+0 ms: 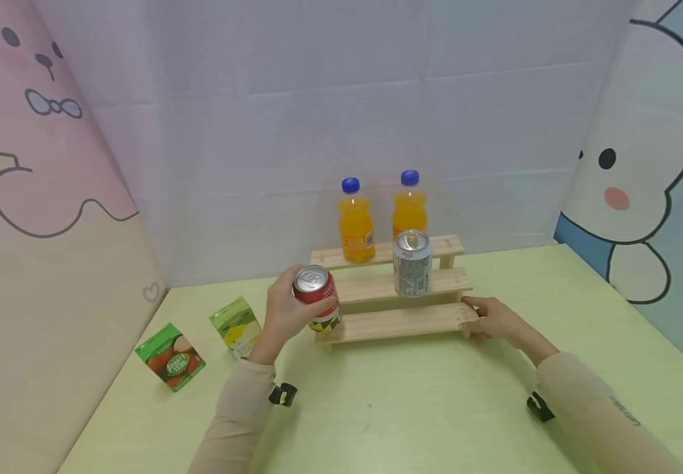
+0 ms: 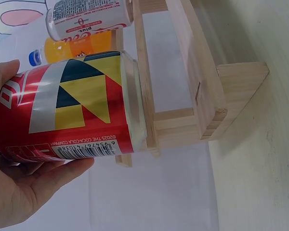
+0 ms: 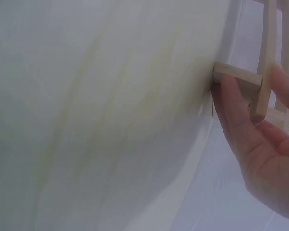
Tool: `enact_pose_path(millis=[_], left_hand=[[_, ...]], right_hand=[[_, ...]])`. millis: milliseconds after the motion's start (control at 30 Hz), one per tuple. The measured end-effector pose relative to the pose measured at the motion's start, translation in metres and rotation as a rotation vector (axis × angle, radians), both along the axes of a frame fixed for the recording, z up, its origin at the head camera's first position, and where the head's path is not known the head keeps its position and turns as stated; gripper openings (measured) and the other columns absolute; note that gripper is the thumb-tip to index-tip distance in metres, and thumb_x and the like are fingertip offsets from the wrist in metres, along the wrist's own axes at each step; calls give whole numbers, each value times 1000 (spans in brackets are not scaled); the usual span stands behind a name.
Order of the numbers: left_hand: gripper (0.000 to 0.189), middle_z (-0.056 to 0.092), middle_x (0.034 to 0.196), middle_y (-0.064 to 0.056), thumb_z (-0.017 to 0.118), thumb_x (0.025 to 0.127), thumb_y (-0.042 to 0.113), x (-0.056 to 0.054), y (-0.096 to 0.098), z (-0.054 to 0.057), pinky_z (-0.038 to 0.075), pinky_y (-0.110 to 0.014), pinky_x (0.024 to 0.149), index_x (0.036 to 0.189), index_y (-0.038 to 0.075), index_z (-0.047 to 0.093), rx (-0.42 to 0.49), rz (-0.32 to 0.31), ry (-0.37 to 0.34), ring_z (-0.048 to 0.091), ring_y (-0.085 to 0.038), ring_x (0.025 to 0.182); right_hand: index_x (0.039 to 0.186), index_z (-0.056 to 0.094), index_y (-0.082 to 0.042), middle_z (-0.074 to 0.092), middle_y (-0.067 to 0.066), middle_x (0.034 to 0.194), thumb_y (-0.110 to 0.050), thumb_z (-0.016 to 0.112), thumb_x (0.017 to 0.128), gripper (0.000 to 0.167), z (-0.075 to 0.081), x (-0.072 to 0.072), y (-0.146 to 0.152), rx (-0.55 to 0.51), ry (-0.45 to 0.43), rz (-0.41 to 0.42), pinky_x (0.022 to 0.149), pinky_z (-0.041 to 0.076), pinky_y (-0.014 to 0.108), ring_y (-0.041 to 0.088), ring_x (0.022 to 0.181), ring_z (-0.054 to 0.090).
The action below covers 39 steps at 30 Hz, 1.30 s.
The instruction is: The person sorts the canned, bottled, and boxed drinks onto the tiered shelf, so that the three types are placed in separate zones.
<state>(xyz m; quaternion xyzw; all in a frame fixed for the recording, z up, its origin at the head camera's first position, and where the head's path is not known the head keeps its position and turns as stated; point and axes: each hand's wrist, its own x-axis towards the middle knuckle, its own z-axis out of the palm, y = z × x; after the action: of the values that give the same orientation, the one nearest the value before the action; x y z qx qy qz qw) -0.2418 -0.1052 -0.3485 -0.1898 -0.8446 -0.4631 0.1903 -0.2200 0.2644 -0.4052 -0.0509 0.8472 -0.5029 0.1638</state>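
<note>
My left hand (image 1: 284, 313) grips a red cola can (image 1: 329, 322) by its sides, upright at the left end of a three-step wooden rack (image 1: 400, 320). In the left wrist view the base of the red cola can (image 2: 82, 106) is close to the middle step; whether it touches I cannot tell. My right hand (image 1: 498, 320) holds the right end of the lowest step. Its thumb and fingers lie on either side of the wood in the right wrist view. A silver cola can (image 1: 412, 270) stands on the middle step, towards the right.
Two orange drink bottles with blue caps, a left one (image 1: 355, 227) and a right one (image 1: 409, 207), stand on the top step. Left of the rack, a green-and-brown box (image 1: 172, 359) and a yellow-green box (image 1: 236, 326) are on the table (image 1: 400, 408). A pale curtain (image 1: 246, 145) hangs behind.
</note>
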Motion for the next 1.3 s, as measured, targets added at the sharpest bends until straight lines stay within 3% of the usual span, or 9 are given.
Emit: enact_pose_path(millis=[767, 1300], left_hand=[[56, 61, 106, -8, 82, 66, 21, -13, 26, 7, 52, -36, 76, 112, 4, 55, 19, -54, 26, 59, -22, 94], [60, 60, 109, -8, 81, 67, 24, -22, 42, 12, 51, -36, 78, 116, 3, 52, 0, -28, -21, 58, -23, 96]], right_hand=[[137, 15, 16, 37, 41, 123, -6, 59, 87, 70, 2, 2, -1, -3, 3, 5, 72, 53, 40, 31, 95, 57], [137, 15, 16, 37, 41, 123, -5, 59, 87, 70, 1, -1, 1, -11, -1, 15, 72, 53, 39, 31, 95, 57]])
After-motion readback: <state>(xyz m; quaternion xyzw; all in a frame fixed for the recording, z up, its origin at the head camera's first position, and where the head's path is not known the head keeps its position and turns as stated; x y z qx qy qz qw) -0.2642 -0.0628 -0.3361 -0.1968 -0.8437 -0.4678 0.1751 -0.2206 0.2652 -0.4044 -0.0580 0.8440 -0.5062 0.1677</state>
